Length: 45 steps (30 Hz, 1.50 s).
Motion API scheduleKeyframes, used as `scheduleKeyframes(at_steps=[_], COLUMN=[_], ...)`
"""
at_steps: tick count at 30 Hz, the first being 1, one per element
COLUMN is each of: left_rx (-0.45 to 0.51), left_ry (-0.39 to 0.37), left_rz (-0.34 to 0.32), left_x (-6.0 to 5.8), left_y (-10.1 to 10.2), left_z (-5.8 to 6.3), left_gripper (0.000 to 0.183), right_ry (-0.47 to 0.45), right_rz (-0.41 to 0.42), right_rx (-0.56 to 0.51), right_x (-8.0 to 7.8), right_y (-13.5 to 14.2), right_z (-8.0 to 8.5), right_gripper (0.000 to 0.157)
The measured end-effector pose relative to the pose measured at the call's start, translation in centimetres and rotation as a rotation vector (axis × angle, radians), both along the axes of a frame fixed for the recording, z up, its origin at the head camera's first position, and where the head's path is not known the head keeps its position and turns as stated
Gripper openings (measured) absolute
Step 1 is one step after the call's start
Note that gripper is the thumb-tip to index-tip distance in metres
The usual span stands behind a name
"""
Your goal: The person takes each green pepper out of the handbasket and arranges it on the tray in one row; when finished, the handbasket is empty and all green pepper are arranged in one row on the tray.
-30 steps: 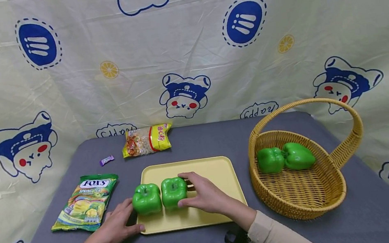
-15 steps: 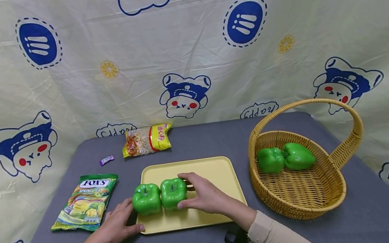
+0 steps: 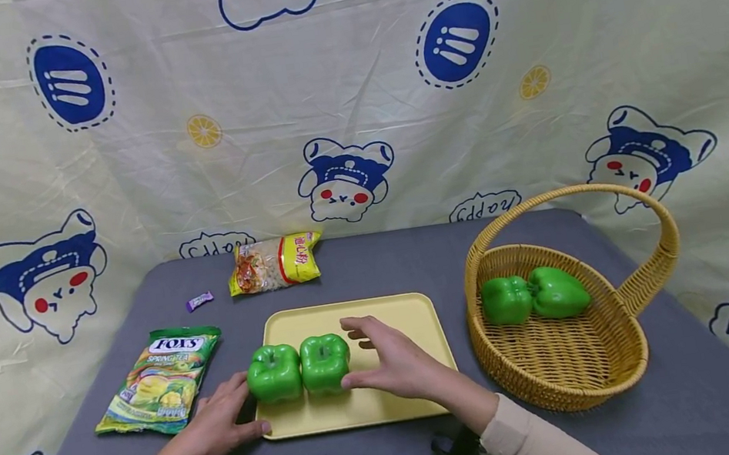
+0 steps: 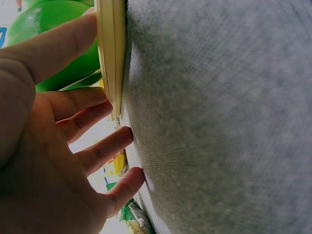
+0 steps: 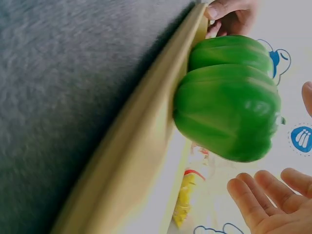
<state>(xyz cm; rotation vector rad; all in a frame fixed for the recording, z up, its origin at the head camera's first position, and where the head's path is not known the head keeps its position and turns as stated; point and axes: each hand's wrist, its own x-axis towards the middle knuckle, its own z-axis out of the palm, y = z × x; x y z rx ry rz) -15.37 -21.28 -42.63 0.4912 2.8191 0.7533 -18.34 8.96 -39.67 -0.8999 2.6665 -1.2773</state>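
Note:
Two green bell peppers stand side by side on the left part of a yellow tray (image 3: 394, 316), the left pepper (image 3: 275, 374) against the right pepper (image 3: 325, 363). My left hand (image 3: 220, 423) rests at the tray's left edge with fingers spread. In the left wrist view its thumb (image 4: 63, 46) lies at the tray rim, and the outer fingertips meet the cloth. Beside the right pepper, my right hand (image 3: 397, 363) holds nothing; its fingers are relaxed. The right wrist view shows a gap between those fingers (image 5: 246, 200) and the pepper (image 5: 229, 112).
To the right stands a wicker basket (image 3: 534, 390) with a tall handle and two more green peppers (image 3: 559, 292) inside. A green FOX'S candy bag (image 3: 161, 384) lies left of the tray. Farther back are a small purple-wrapped candy (image 3: 200, 301) and a yellow food packet (image 3: 275, 263).
My right hand has drawn back slightly to the right, away from the right pepper, which stays on the tray. My left hand has kept its place.

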Motion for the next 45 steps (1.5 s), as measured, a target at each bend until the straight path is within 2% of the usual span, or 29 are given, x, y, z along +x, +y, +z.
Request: scheduleKeyframes(at_steps=[10,15,32,45], left_rx=[-0.005,-0.005,0.004,0.009], left_ry=[0.009,0.001,-0.027,-0.051], left_rz=[0.001,0.002,0.014,0.026], left_x=[0.1,0.0,0.0,0.0], left_y=[0.0,0.0,0.0,0.1], left_z=[0.0,0.0,0.0,0.1], left_gripper=[0.074,0.074,0.075,0.076], right_ry=[0.126,0.153,0.286,0.354], right_rz=[0.012,0.004,-0.089,-0.185], right_rx=[-0.010,0.008,0.076,0.149], right_x=[0.9,1.3,2.4,2.8], right_y=[1.6,2.5,6.8,11.0], right_z=[1.7,2.6,5.5,6.7], right_gripper=[0.078,0.077,0.076,0.072])
